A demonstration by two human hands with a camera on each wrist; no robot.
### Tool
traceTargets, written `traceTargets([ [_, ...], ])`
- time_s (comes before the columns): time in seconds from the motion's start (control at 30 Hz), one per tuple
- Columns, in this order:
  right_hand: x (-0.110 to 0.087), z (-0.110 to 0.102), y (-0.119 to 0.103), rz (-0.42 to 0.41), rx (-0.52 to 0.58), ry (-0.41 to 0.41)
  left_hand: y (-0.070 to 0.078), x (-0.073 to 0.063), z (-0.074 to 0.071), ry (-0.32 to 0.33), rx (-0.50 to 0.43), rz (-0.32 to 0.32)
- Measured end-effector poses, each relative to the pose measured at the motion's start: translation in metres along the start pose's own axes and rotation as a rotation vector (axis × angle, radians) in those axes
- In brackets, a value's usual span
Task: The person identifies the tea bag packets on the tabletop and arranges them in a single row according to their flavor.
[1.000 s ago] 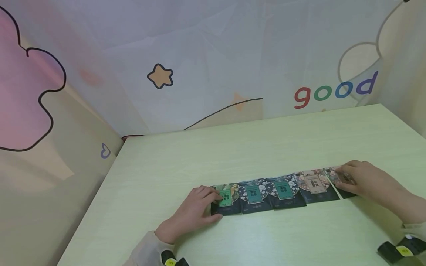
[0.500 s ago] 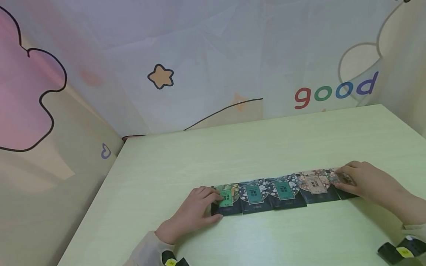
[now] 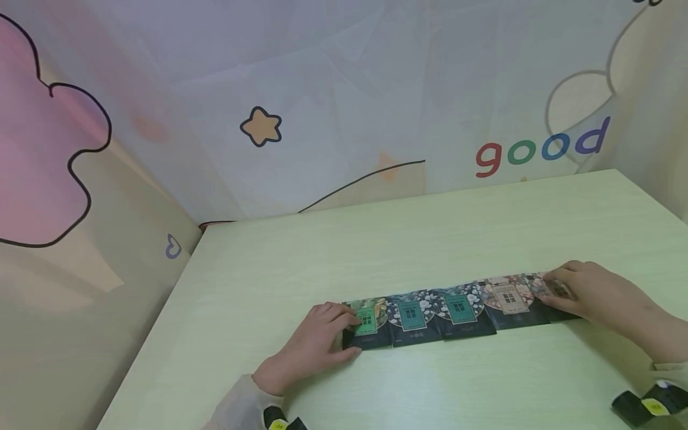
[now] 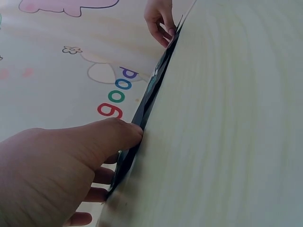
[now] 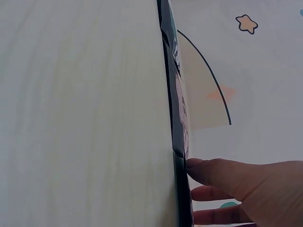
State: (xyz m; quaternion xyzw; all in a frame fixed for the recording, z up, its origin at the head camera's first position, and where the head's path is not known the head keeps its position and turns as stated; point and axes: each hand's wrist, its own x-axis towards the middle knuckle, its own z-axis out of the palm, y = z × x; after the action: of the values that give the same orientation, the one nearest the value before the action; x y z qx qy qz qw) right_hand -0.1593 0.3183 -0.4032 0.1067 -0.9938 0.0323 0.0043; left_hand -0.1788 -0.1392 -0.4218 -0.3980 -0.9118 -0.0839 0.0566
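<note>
Several flat dark packets with floral tops lie in a slanting row in the head view, their edges meeting or overlapping. At the left end, my left hand (image 3: 312,343) rests against the green-labelled packet (image 3: 375,334), fingertips on its left part and thumb by its near edge. Two packets with teal labels follow, one left (image 3: 412,322) and one right (image 3: 460,309). Beside them lies a pink-labelled packet (image 3: 510,298). My right hand (image 3: 607,298) touches the rightmost packet (image 3: 563,315) with thumb and fingers, covering much of it. Neither hand lifts anything.
The packets lie on a pale wood-grain table (image 3: 279,263). A printed backdrop (image 3: 344,107) with a star and the word "good" rises behind its far edge. Both wrists carry black bands, the left band (image 3: 274,416) and the right band (image 3: 631,409).
A second ago a narrow gap stood between the two rightmost packets. My right hand's packet has since slid left and the gap is closed. The left hand stays in place.
</note>
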Motion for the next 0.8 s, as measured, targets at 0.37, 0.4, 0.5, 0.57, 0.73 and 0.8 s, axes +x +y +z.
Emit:
traceTargets([
  [0.37, 0.0027, -0.0020, 0.0026, 0.000, -0.025, -0.005, 0.0006, 0.0040, -0.0008, -0.018, 0.016, -0.011],
  [0.4, 0.0027, -0.0020, 0.0028, -0.004, -0.025, 0.000, 0.0006, 0.0046, -0.0010, -0.023, 0.019, -0.011],
  [0.5, 0.0028, -0.0016, 0.0033, -0.020, -0.022, 0.014, 0.0001, 0.0060, -0.0018, -0.034, 0.023, -0.007],
  [0.57, 0.0037, -0.0013, 0.0032, -0.031, -0.020, 0.019, -0.0010, 0.0064, -0.0022, -0.040, 0.018, -0.005],
  [0.73, 0.0062, -0.0018, 0.0004, -0.058, -0.001, 0.046, -0.0050, 0.0073, -0.0015, -0.046, 0.011, -0.007],
  [0.8, 0.0064, -0.0019, -0.0017, -0.068, 0.001, 0.067, -0.0059, 0.0074, -0.0011, -0.046, 0.007, -0.004],
])
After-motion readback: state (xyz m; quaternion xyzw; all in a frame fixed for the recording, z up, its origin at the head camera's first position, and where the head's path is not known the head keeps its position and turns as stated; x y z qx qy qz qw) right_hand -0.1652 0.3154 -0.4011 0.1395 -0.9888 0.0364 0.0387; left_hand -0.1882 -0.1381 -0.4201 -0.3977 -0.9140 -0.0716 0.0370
